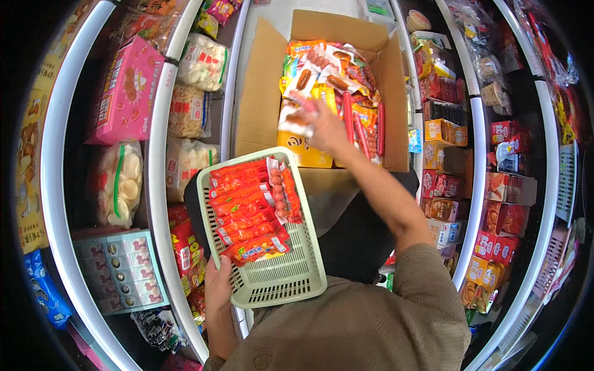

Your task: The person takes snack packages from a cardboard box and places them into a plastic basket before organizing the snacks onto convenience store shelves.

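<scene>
My left hand (220,278) grips the lower left rim of a pale green plastic basket (278,273). A row of red packaged sausages (243,204) fills its upper part, with a packet of round pink sausages (278,192) standing lengthwise beside them. Bare slotted bottom shows at the basket's near end. Over an open cardboard box (260,92), my right hand (325,127) is blurred by motion, its fingers around a white-and-brown sausage packet (294,123). Inside the box lie several packets with sausage pictures (304,79) and long red sausage sticks (348,116).
Shelves with white edges curve along both sides. On the left stand a pink carton (125,92), bags of pale round snacks (121,183) and a clear-fronted box (123,273). Small snack boxes (443,132) line the right shelves. A clear plastic container (377,10) sits behind the box.
</scene>
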A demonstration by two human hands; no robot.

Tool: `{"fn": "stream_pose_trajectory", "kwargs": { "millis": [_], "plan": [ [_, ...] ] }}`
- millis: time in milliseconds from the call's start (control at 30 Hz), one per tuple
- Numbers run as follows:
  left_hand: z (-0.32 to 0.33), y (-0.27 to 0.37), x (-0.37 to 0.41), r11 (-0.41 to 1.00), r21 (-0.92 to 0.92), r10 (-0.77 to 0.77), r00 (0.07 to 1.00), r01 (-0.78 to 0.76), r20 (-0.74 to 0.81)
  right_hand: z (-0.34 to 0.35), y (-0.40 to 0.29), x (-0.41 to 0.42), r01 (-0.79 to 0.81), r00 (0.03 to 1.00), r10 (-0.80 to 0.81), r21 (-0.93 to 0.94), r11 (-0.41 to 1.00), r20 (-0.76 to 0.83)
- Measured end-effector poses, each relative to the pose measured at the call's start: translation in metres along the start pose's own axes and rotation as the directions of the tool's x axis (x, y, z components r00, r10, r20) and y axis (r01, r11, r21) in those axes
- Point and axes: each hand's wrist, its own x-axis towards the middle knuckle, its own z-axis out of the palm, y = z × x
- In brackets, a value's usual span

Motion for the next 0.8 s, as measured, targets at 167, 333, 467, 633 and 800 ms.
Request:
{"fn": "stream_pose_trajectory", "kwargs": {
  "millis": [167, 333, 467, 633, 800],
  "plan": [
    [-0.005, -0.004, 0.006, 0.998, -0.056, -0.016, 0.998, 0.02, 0.056, 0.04, -0.026, -0.037, 0.087, 0.996, -0.083, -0.196, 0.977, 0.03],
    [-0.002, -0.009, 0.011, 0.996, -0.077, -0.039, 0.997, 0.044, 0.068, 0.02, 0.014, 0.008, 0.097, 0.968, -0.062, 0.137, 0.986, -0.242],
    [0.011, -0.008, 0.014, 0.999, -0.037, -0.029, 0.997, 0.032, 0.078, -0.009, 0.033, 0.081, -0.092, 0.958, 0.0, -0.307, 0.947, -0.288],
    [0.022, -0.014, 0.008, 0.999, -0.006, -0.047, 0.995, 0.048, 0.084, -0.028, 0.016, 0.133, -0.124, 0.987, 0.159, -0.48, 0.868, 0.033],
    [0.028, -0.012, 0.005, 0.996, -0.077, -0.034, 0.993, 0.043, 0.111, -0.007, 0.02, 0.1, -0.008, 0.989, 0.067, -0.411, 0.911, 0.129]
  ]
}}
